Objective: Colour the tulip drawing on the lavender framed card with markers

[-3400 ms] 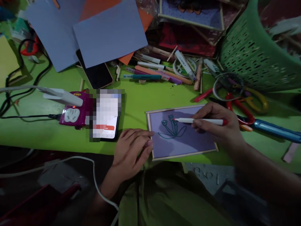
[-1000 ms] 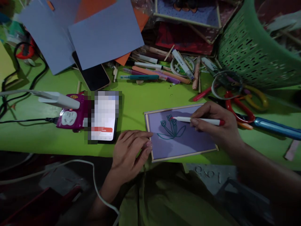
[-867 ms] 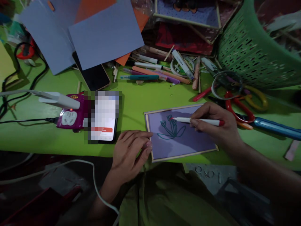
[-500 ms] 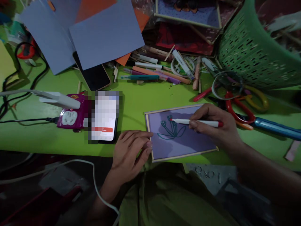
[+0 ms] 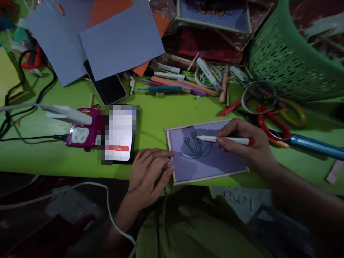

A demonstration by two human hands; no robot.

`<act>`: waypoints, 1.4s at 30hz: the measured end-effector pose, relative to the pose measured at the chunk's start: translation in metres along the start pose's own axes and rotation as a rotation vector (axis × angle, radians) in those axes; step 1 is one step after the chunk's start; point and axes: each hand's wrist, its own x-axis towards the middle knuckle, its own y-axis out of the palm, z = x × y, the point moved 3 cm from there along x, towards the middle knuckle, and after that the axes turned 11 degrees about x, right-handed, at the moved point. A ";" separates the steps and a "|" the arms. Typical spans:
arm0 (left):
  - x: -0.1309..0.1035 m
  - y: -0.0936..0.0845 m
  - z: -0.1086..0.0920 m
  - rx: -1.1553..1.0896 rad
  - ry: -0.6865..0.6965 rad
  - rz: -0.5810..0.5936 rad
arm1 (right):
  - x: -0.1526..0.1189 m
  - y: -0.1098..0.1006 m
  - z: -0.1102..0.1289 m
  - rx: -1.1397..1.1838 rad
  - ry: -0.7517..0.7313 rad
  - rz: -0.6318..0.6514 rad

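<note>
A purple card framed with thin wooden sticks lies on the green table in front of me. Flowers with long leaves are drawn on it in dark green. My right hand is closed on a white marker with a red end; its red tip is at the upper flowers, and I cannot tell whether it touches the card. My left hand rests at the card's left edge, fingers stretched out and fingertips on the stick border, holding nothing.
Left of the card lie a lit phone and a purple power strip with plugs and cables. Several pens lie behind the card. Red-handled scissors, a blue-handled tool and a green basket stand to the right.
Hands, marker and card hold almost the same places. Only a very slight shift of the whole view shows.
</note>
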 end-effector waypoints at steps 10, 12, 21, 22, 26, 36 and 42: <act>-0.001 0.000 -0.001 0.001 -0.031 0.003 | 0.001 0.000 0.001 0.005 -0.007 -0.033; -0.001 0.000 -0.001 0.003 -0.030 0.005 | 0.000 -0.001 0.000 0.007 -0.009 -0.032; 0.000 -0.001 0.000 0.003 -0.018 -0.001 | -0.001 0.000 0.001 0.009 0.003 0.000; 0.000 -0.001 0.000 0.003 -0.013 -0.004 | -0.001 0.000 0.001 0.003 0.008 0.006; -0.001 0.000 0.001 0.002 -0.009 -0.002 | 0.000 0.001 0.002 -0.027 -0.007 0.016; -0.001 0.000 0.000 0.006 0.008 -0.016 | 0.001 0.001 0.001 -0.048 -0.017 0.012; -0.002 0.001 0.001 0.002 0.024 -0.020 | 0.002 -0.002 -0.002 0.035 -0.030 -0.048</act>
